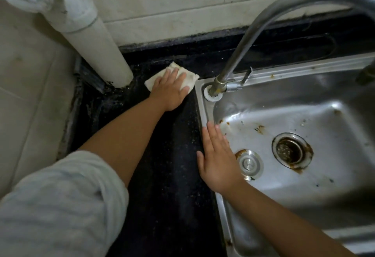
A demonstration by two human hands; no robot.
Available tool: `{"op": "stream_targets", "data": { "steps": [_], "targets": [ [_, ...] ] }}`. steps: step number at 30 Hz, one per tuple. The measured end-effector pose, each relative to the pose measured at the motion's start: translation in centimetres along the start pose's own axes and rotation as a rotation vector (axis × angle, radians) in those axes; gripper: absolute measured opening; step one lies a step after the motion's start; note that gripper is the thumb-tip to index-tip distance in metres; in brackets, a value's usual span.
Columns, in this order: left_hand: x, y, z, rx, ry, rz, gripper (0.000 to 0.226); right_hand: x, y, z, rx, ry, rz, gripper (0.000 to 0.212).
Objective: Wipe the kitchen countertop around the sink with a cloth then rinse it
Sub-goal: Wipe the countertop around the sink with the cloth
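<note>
Right hand (218, 162) rests flat-fingered on sink (205, 94) rim; left hand (171, 90), fingers spread, presses crumpled off-white cloth (188, 78) on black countertop (174, 155).

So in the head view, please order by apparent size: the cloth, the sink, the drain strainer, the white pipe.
1. sink
2. white pipe, though it is nearer the camera at its top
3. cloth, partly under the left hand
4. drain strainer

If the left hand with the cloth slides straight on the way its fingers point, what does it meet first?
Probably the tiled wall: the left hand, flat on the cloth, points across bare dark countertop toward it. Depth is unclear.
</note>
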State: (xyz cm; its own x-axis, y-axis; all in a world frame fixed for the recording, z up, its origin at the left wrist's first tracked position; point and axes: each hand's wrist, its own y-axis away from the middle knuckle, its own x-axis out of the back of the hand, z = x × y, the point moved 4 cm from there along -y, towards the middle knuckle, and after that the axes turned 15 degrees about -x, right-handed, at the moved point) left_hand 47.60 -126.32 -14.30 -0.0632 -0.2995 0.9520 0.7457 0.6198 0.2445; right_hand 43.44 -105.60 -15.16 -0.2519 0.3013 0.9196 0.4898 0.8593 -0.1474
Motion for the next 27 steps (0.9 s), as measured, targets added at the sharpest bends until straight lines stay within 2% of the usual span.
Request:
{"op": "stream_targets", "data": {
  "steps": [3,8,12,15,17,19,23,25,27],
  "targets": [
    [0.0,-0.2,0.4,0.011,0.007,-0.005,0.054,0.0,-0.2,0.1,0.003,-0.026,-0.040,0.057],
    [-1.6,5.8,2.9,-0.088,-0.036,0.001,0.054,0.0,0.2,0.1,-0.028,-0.159,-0.296,0.078],
    [-3.4,11.6,5.5,-0.150,-0.069,-0.062,0.054,0.2,0.3,0.7,-0.082,-0.173,-0.375,0.073],
    [-4.5,15.4,7.0,-0.201,-0.102,-0.005,0.064,0.9,0.6,1.3,-0.178,-0.412,-0.273,0.080],
    [-5.5,17.9,7.7,-0.208,-0.107,0.039,0.058,1.8,1.2,1.9,-0.248,-0.477,-0.221,0.077],
    [-6.6,20.5,8.8,-0.203,-0.067,0.025,0.052,3.1,2.1,2.3,-0.250,-0.458,-0.246,0.067],
    [-7.4,23.8,10.7,-0.191,-0.025,0.008,0.053,5.8,4.7,4.1,-0.102,-0.304,-0.300,0.060],
    [-6.9,24.4,11.3,-0.168,0.029,-0.036,0.066,6.8,5.8,5.4,-0.065,-0.243,-0.297,0.056],
    [-6.5,24.5,11.4,-0.139,0.114,0.089,0.078,7.6,7.0,6.4,0.000,-0.201,-0.253,0.053]
  ]
}}
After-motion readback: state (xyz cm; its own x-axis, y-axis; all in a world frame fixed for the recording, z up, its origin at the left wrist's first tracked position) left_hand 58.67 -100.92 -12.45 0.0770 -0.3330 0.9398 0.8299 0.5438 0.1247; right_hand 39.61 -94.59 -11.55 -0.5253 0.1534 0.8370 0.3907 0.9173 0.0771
